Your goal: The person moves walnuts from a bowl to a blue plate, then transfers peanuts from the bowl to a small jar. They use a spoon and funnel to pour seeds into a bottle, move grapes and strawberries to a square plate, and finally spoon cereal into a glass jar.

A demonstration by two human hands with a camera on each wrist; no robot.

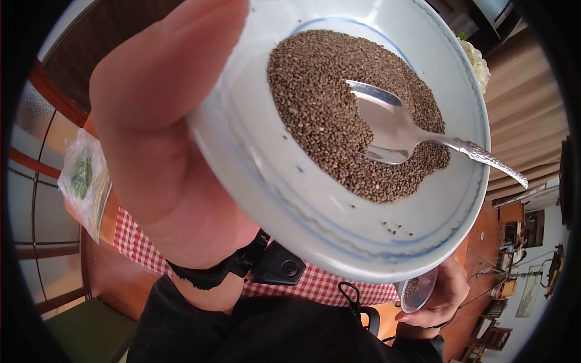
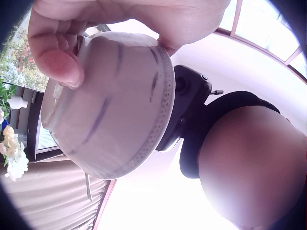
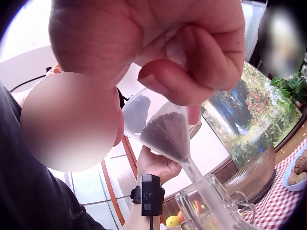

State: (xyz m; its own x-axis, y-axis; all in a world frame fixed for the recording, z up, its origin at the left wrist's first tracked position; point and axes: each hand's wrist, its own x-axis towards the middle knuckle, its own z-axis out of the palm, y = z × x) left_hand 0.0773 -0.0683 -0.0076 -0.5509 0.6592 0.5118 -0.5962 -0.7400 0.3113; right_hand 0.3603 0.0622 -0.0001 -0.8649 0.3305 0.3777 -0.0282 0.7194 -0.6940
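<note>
My left hand [image 1: 163, 133] grips a white bowl [image 1: 242, 163] with blue trim, thumb along its side, and holds it raised close to the head camera. Small grey-brown seeds [image 1: 315, 97] lie heaped inside. A metal spoon [image 1: 393, 121] rests among them, its patterned handle reaching over the rim. Only the bowl's outer wall [image 2: 115, 110] shows in the left wrist view. Lower down, my right hand [image 1: 445, 293] holds a clear plastic funnel [image 3: 136, 117] by its rim. More seeds [image 3: 165, 132] sit in the cone. The funnel's spout points down into a clear glass vessel [image 3: 216, 191].
A red-and-white checked cloth [image 1: 142, 239] covers part of the table. A plastic bag [image 1: 85, 181] with something green lies at the left edge. In the right wrist view, yellow fruit [image 3: 173, 221] and a pale bowl [image 3: 288, 177] of brown items stand near the glass.
</note>
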